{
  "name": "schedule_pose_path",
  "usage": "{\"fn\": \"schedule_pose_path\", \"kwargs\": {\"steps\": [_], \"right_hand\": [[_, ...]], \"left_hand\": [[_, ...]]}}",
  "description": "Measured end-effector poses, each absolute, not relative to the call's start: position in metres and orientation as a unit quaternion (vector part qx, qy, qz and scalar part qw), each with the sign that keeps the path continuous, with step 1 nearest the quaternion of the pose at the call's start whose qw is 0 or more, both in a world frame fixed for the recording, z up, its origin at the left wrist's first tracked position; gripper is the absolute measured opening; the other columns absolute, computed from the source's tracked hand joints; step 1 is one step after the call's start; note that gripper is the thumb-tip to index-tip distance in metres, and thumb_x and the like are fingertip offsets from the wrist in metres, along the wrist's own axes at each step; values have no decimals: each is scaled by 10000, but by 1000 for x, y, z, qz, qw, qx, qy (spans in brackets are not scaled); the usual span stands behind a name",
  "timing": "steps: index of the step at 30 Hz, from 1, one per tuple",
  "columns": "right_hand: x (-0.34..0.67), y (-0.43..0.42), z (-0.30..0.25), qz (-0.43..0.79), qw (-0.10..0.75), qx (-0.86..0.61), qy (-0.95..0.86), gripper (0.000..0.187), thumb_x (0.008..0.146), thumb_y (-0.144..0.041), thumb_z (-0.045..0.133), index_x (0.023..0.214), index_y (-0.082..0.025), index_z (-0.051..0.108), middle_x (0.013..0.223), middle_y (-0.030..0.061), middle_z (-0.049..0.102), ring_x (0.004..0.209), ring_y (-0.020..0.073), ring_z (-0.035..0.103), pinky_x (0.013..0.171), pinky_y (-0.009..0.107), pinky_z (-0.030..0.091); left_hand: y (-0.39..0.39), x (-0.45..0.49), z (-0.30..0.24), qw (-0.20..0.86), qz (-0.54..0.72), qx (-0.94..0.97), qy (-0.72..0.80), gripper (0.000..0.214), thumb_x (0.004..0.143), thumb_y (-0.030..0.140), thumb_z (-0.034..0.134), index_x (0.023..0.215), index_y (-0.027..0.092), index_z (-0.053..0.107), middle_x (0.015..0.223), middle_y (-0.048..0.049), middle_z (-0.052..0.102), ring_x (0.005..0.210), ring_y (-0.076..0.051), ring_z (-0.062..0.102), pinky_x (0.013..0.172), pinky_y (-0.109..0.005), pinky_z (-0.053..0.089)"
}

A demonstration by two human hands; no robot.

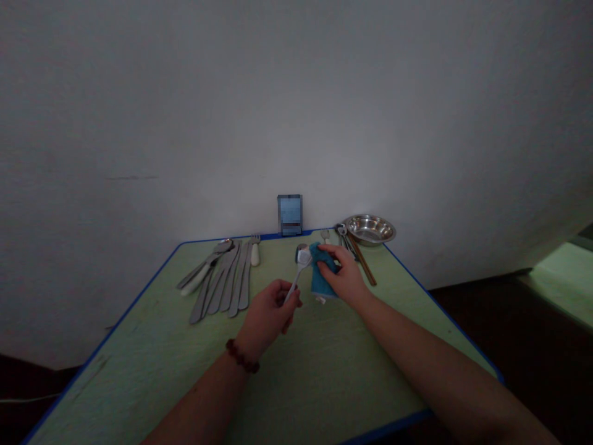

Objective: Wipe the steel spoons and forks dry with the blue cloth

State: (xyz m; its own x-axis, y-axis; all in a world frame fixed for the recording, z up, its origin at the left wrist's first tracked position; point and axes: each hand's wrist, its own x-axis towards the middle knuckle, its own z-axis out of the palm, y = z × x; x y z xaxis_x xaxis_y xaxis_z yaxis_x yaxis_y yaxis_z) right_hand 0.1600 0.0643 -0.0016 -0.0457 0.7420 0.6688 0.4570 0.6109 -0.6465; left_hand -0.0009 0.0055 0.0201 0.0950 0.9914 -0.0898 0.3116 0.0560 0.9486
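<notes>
Over the middle of the bench (pixel 347 364), left hand (pixel 269 315) has its grip closed on a spoon (pixel 304 256), handle end hidden in the fingers. Right hand (pixel 345 278), grip pinched on a blue cloth (pixel 320 283) just beside the spoon's head; contact between the two unclear. Dark rounded shape behind that head: not identifiable. Fork (pixel 325 234) and chopsticks (pixel 365 264) at right, the fork partly hidden by right hand. Screen (pixel 291 213) at back blurred, unreadable. Both forearms cut off at lower edge.
</notes>
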Motion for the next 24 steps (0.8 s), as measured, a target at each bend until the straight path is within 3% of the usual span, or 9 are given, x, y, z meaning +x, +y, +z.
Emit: {"fn": "schedule_pose_path", "kwargs": {"steps": [16,20,24], "right_hand": [[158,60,4,101,544,-410,-725,275,700,-168,515,968,-226,535,928,38,570,856,161,513,740,326,430],[157,58,6,88,549,-403,-727,279,698,-150,514,964,-232,534,911,38,568,846,162,513,744,332,428],[158,56,6,75,549,-395,-733,282,704,-141,509,971,-226,536,901,42,559,852,159,511,769,336,421]], "left_hand": [[4,0,23,438,338,601,577,194,695,358,460,704,168,497,482,52,530,290,-47,352,314,-179,273],[5,-1,21,436,335,606,575,228,703,385,445,686,168,513,409,66,467,290,-57,348,323,-183,277],[6,-2,19,433,339,608,572,265,701,394,441,719,154,551,475,34,512,324,-56,354,337,-185,278]]}}
